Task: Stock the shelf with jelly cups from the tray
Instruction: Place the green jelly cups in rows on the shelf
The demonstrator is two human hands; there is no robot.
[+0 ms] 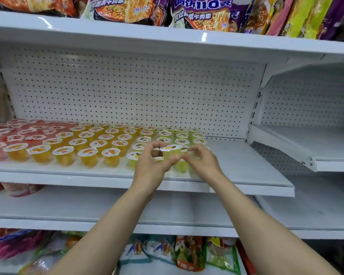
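Dozens of jelly cups [87,153] sit in rows on the white shelf [246,175], red to the left, orange in the middle, green to the right; left hand [153,165] pinches one green jelly cup [171,152] between thumb and fingers just above the rows; right hand [202,159] beside it, fingers loosely curled, blurry, so can't tell if it grips anything.

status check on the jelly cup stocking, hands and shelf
Left hand holding green jelly cup above the shelf; right hand beside it, grip unclear. Cups in rows, right end bare. Nothing in the way.
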